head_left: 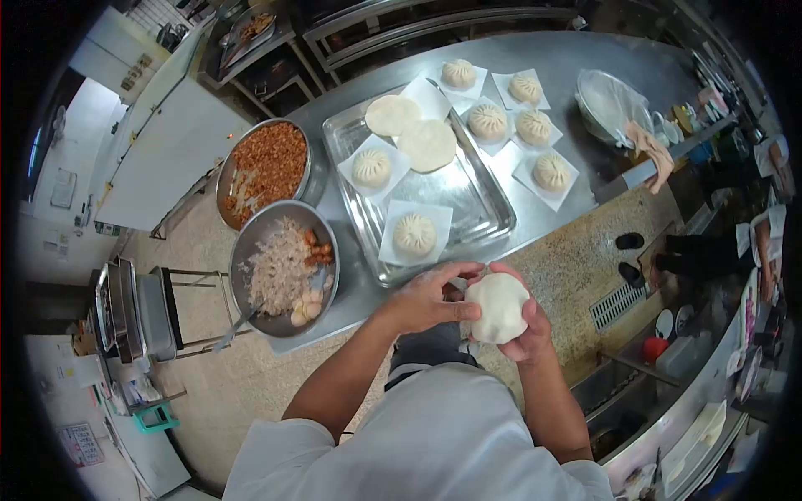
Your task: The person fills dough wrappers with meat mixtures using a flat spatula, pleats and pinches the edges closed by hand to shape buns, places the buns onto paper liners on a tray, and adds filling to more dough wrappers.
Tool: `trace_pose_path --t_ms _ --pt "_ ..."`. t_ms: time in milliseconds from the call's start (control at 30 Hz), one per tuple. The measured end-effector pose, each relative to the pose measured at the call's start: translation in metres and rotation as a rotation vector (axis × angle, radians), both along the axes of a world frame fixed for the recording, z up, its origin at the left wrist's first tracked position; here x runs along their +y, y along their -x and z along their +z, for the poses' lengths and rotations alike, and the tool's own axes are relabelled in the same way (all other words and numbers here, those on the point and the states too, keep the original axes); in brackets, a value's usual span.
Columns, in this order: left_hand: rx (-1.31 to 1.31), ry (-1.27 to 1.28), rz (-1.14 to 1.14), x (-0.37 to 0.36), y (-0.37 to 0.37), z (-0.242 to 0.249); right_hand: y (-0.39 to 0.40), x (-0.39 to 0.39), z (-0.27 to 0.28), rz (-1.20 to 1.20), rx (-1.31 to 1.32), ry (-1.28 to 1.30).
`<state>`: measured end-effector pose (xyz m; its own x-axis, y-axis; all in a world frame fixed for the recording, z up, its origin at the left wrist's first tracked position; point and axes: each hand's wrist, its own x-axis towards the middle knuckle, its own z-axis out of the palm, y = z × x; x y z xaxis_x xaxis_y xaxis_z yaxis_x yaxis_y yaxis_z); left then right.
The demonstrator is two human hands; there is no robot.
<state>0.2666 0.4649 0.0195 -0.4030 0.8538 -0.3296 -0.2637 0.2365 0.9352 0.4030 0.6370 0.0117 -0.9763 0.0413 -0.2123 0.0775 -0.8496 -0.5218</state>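
A round white filled bun (496,309) is held just past the table's front edge, its smooth dough side facing up at me. My right hand (535,330) cups it from the right and below. My left hand (436,296) pinches at its left edge, with thumb and fingers against the dough; the far side of the bun is hidden. Closest on the metal tray (384,271) is a pleated bun (414,235) on a paper square. Another pleated bun (371,168) and two flat dough rounds (427,146) lie farther back on the tray.
Left of the tray stand a bowl of pale filling (242,288) with a utensil in it and a bowl of reddish-brown filling (222,196). Several pleated buns (488,122) sit on papers to the right. A plastic-covered bowl (603,104) stands farther right. Another person (710,250) is at far right.
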Motion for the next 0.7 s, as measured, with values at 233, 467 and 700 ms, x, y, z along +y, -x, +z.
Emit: trace_pose_path --t_ms 233,467,700 --pt "0.682 0.295 0.331 0.075 0.224 -0.032 0.067 0.063 -0.011 -0.082 -0.113 -0.046" --pt "1.199 0.499 0.26 0.136 0.437 -0.104 0.09 0.095 -0.021 -0.083 -0.2 -0.092" --pt "1.272 0.389 0.005 0.149 0.463 -0.115 0.107 0.105 -0.016 -0.074 -0.303 -0.097"
